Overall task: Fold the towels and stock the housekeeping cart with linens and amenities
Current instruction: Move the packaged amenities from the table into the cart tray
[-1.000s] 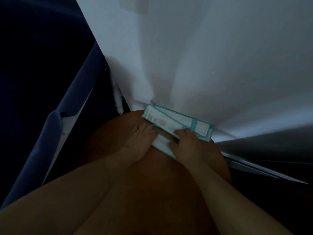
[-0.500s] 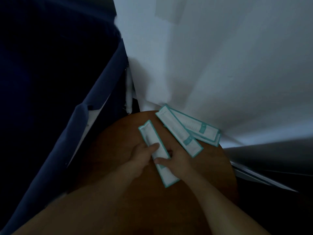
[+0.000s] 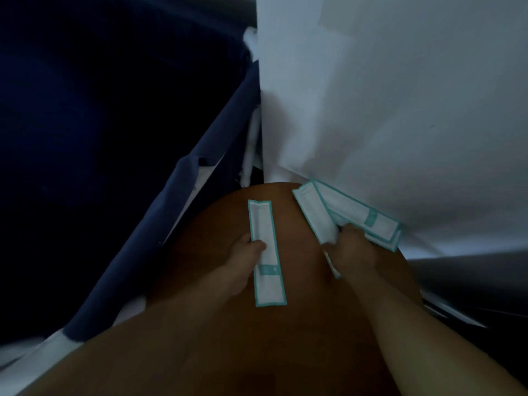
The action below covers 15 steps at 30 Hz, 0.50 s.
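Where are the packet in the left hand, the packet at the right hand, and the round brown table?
Left-hand packet (image 3: 262,224): head view, white face of its upper half.
Right-hand packet (image 3: 311,214): head view, white face near its far end.
Table (image 3: 297,261): head view, bare top between the two packets.

Faint print on the teal-edged sachets (image 3: 263,224) is too blurred to read

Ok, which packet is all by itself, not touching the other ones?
The left packet, pinched by the left hand. It lies apart on the table; the other packets overlap by the right hand.
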Available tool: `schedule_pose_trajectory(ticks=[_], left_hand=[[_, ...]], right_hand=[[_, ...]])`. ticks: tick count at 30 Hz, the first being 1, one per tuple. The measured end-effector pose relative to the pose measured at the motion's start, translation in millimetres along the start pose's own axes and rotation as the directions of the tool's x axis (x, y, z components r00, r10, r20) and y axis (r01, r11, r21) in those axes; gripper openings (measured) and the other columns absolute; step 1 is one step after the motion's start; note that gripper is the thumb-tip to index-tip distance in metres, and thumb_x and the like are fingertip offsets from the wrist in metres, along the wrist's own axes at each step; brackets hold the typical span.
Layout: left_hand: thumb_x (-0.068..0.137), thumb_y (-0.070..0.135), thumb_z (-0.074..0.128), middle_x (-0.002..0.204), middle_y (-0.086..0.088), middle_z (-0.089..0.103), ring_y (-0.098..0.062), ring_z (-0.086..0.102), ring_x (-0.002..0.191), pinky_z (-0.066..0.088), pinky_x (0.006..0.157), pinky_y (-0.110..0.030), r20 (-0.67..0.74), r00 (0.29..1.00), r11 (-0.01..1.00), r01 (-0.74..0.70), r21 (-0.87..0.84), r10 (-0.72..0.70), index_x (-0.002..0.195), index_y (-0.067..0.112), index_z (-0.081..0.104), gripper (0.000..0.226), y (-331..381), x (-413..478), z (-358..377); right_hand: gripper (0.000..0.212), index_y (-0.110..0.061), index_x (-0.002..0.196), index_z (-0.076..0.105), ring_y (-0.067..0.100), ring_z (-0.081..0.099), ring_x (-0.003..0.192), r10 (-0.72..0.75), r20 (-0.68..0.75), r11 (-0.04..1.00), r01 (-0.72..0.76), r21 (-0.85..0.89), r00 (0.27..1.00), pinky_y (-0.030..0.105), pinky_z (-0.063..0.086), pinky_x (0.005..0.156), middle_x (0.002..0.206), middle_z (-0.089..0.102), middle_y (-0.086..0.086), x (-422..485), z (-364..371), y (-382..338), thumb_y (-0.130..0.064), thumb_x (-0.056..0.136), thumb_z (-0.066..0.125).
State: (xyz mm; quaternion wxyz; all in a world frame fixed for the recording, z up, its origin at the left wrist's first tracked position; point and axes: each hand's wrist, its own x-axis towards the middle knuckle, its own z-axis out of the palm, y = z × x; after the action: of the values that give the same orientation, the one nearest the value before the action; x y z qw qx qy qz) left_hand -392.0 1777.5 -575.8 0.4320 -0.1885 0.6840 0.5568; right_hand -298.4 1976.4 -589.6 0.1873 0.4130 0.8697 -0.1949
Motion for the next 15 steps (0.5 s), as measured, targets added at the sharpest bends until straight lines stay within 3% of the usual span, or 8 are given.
schedule_pose_trajectory(ticks=[4, 6, 9, 15], left_hand=[[0.097, 0.004, 0.052, 0.106, -0.009, 0.068, -0.025, 0.066, 0.093, 0.056, 0.082, -0.039, 0.011, 0.999, 0.999, -0.039, 0.033, 0.038, 0.121, 0.011, 0.057, 0.026, 2.9, -21.5, -12.0], [0.097, 0.005, 0.053, 0.106, -0.009, 0.067, -0.025, 0.066, 0.092, 0.055, 0.083, -0.039, 0.024, 0.998, 0.996, -0.065, 0.056, 0.064, 0.121, 0.008, 0.057, 0.024, 6.3, -34.7, -17.9], [0.097, 0.007, 0.056, 0.110, -0.010, 0.068, -0.027, 0.066, 0.097, 0.055, 0.088, -0.042, 0.053, 0.994, 0.989, -0.104, 0.109, 0.099, 0.120, 0.009, 0.057, 0.024, 12.7, -55.9, -25.7], [0.094, 0.008, 0.061, 0.112, -0.014, 0.070, -0.033, 0.067, 0.102, 0.054, 0.094, -0.051, 0.189, 0.951, 0.937, -0.282, 0.207, 0.244, 0.118, 0.007, 0.062, 0.024, 31.0, -131.9, -42.2]], right_hand=[[0.049, -0.013, 0.122, 0.063, 0.030, 0.064, 0.107, 0.027, 0.072, 0.997, -0.032, 0.070, 0.997, 0.031, 0.047, 0.078, 0.117, 0.066, 0.013, -28.5, 8.3, -3.0, -0.040, 0.083, 0.073], [0.044, -0.010, 0.112, 0.068, 0.028, 0.067, 0.100, 0.038, 0.143, 0.994, -0.052, 0.100, 0.989, 0.026, 0.041, 0.066, 0.111, 0.069, 0.013, -49.7, 11.2, -5.7, -0.041, 0.082, 0.074], [0.042, -0.004, 0.101, 0.070, 0.027, 0.067, 0.087, 0.062, 0.161, 0.960, -0.103, 0.259, 0.985, 0.026, 0.038, 0.061, 0.101, 0.071, 0.015, -80.8, 7.8, -11.6, -0.038, 0.077, 0.079], [0.045, -0.004, 0.110, 0.065, 0.030, 0.065, 0.096, 0.057, -0.035, 0.852, -0.030, 0.522, 0.998, 0.034, 0.050, 0.074, 0.107, 0.070, 0.014, -174.3, -37.9, -26.4, -0.025, 0.075, 0.085]])
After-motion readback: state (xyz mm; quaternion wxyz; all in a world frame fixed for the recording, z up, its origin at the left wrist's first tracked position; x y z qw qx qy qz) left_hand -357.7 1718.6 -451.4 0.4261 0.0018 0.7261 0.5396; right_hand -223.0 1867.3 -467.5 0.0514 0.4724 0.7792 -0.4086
